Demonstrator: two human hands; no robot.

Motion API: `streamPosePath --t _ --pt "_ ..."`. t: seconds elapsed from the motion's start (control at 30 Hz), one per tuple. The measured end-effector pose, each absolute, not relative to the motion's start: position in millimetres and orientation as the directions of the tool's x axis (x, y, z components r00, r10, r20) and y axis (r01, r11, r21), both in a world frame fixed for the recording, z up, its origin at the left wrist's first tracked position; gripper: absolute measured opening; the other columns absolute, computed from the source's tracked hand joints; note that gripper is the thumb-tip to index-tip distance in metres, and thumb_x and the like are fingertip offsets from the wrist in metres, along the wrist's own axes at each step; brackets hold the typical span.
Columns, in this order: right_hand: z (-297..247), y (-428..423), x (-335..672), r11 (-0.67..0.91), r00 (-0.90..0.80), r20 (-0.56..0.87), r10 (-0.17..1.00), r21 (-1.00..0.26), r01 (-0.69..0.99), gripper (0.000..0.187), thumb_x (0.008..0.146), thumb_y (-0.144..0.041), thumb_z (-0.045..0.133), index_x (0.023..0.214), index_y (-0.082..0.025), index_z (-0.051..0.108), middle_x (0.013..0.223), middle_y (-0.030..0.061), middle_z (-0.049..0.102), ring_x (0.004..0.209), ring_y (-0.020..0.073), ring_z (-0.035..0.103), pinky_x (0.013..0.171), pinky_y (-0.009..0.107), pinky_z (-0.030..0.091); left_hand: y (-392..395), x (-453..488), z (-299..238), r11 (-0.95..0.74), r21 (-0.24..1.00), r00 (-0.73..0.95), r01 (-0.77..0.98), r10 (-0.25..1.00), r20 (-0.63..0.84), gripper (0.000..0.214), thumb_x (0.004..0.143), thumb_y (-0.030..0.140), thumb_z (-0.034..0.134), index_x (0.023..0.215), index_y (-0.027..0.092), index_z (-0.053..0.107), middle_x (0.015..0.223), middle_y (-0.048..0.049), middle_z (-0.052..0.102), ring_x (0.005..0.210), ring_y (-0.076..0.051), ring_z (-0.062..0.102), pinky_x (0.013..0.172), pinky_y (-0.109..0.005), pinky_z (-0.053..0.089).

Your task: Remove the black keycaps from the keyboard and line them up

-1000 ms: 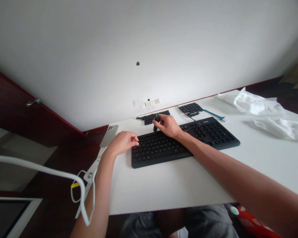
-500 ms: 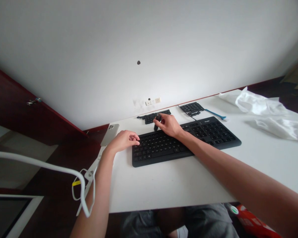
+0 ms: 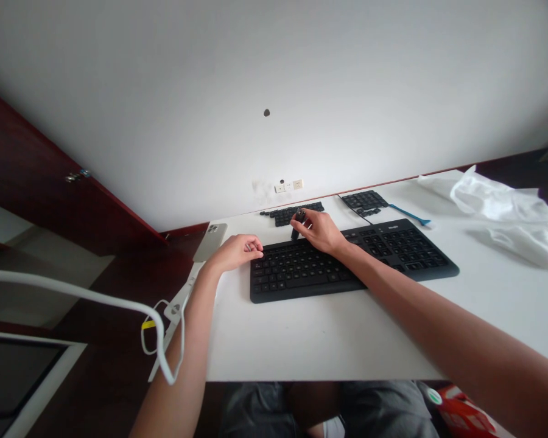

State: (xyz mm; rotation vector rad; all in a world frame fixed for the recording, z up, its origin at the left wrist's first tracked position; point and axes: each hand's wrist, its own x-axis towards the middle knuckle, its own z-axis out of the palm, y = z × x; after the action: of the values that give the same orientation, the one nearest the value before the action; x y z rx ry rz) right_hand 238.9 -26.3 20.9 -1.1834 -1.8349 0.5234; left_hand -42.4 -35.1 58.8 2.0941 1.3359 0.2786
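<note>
**Fingers (image 3: 307, 220) pinch a small black object (image 3: 295, 233) at the keyboard's far edge**

Our right hand (image 3: 322, 232) is curled over the top of the black keyboard (image 3: 301, 274), its fingers closed narrow around the small black object. That object stands roughly upright, its lower end at the far edge of the keys; it is too small for us to name. Our left hand (image 3: 234, 253) holds nothing: it hangs loosely curled beside the keyboard's left end, and we cannot tell whether its fingertips touch the keys.

On the white tabletop (image 3: 324, 353), a strip of loose black keycaps (image 3: 292, 215) lies just beyond the keyboard, and a second black cluster of keys (image 3: 363, 201) sits to its right, with a blue tool (image 3: 408, 213) beside it. A phone (image 3: 209, 242) lies left of our left hand, and crumpled white plastic (image 3: 497, 207) spreads across the right end. A white cable (image 3: 73, 293) crosses the view on the left.
</note>
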Motion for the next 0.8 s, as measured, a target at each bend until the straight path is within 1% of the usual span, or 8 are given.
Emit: streamPosePath --t 0.23,0.37,0.43,0.5,0.57,0.63,0.73,0.8 --pt "22.7 -27.9 238.3 0.439 -0.171 0.415 0.894 -0.726 0.530 0.028 0.095 -0.044 0.059 0.095 -0.018 0.072 0.080 0.0038 0.072 0.069 0.0174 0.063 0.068 0.030 0.044 -39.3 -38.3 61.7 -0.310 0.590 0.468 0.746 0.874 -0.132 0.016 0.081 0.039 0.068 0.087 0.024 0.071 0.085 -0.0006 0.073 0.078 -0.018 0.066 0.074 -0.027 0.049" --pt "23.6 -28.4 238.4 0.430 -0.162 0.411 0.897 -0.730 0.531 0.030 0.095 -0.045 0.059 0.094 -0.018 0.071 0.078 0.0044 0.072 0.068 0.0177 0.062 0.068 0.030 0.044 -40.9 -37.9 65.5 -0.329 0.589 0.468 0.738 0.878 -0.097 0.017 0.083 0.040 0.068 0.085 0.024 0.071 0.085 -0.0007 0.073 0.077 -0.017 0.065 0.072 -0.027 0.048" --pt "24.1 -28.7 238.3 0.422 -0.148 0.411 0.899 -0.728 0.540 0.032 0.095 -0.047 0.059 0.090 -0.018 0.070 0.076 0.0045 0.071 0.067 0.0174 0.061 0.067 0.030 0.043 -38.0 -38.0 63.3 -0.340 0.612 0.452 0.715 0.891 -0.034 0.019 0.085 0.042 0.067 0.084 0.024 0.071 0.087 -0.0010 0.074 0.076 -0.017 0.064 0.073 -0.027 0.047" --pt "24.1 -28.8 238.2 0.404 -0.120 0.411 0.904 -0.728 0.553 0.035 0.094 -0.050 0.059 0.084 -0.018 0.068 0.072 0.0039 0.068 0.064 0.0168 0.058 0.064 0.030 0.041 -32.3 -36.8 55.4 -0.346 0.645 0.387 0.681 0.918 0.084 0.023 0.086 0.045 0.066 0.083 0.022 0.069 0.086 -0.0012 0.073 0.075 -0.016 0.062 0.072 -0.027 0.046" --pt "23.3 -28.5 238.5 0.389 -0.093 0.409 0.908 -0.737 0.553 0.038 0.095 -0.053 0.057 0.080 -0.018 0.064 0.067 0.0025 0.064 0.061 0.0160 0.054 0.061 0.030 0.038 -25.0 -33.1 41.7 -0.349 0.683 0.262 0.642 0.937 0.233 0.029 0.089 0.048 0.063 0.080 0.020 0.065 0.081 -0.0008 0.069 0.071 -0.015 0.058 0.070 -0.026 0.043" --pt "22.0 -27.6 239.2 0.381 -0.069 0.412 0.908 -0.747 0.545 0.042 0.096 -0.056 0.055 0.079 -0.019 0.062 0.065 0.0019 0.062 0.060 0.0156 0.052 0.060 0.030 0.037 -17.5 -26.9 24.6 -0.352 0.719 0.125 0.599 0.928 0.350 0.034 0.092 0.050 0.060 0.076 0.020 0.060 0.070 0.0014 0.060 0.065 -0.013 0.051 0.066 -0.025 0.039" --pt "20.6 -25.6 240.9 0.386 -0.037 0.430 0.902 -0.764 0.517 0.043 0.097 -0.057 0.051 0.081 -0.019 0.061 0.073 0.0045 0.068 0.065 0.0170 0.056 0.064 0.031 0.041 -7.9 -16.1 2.4 -0.365 0.776 0.051 0.514 0.916 0.397 0.038 0.095 0.050 0.055 0.072 0.019 0.055 0.065 0.0022 0.053 0.064 -0.013 0.047 0.064 -0.025 0.036" --pt "20.9 -24.2 241.9 0.393 -0.026 0.430 0.902 -0.796 0.461 0.041 0.098 -0.055 0.050 0.083 -0.019 0.062 0.078 0.0065 0.071 0.069 0.0184 0.061 0.067 0.032 0.045 -3.1 -10.8 -5.8 -0.376 0.794 0.056 0.478 0.915 0.400 0.038 0.096 0.049 0.055 0.072 0.019 0.056 0.066 0.0014 0.055 0.065 -0.013 0.048 0.064 -0.025 0.036"
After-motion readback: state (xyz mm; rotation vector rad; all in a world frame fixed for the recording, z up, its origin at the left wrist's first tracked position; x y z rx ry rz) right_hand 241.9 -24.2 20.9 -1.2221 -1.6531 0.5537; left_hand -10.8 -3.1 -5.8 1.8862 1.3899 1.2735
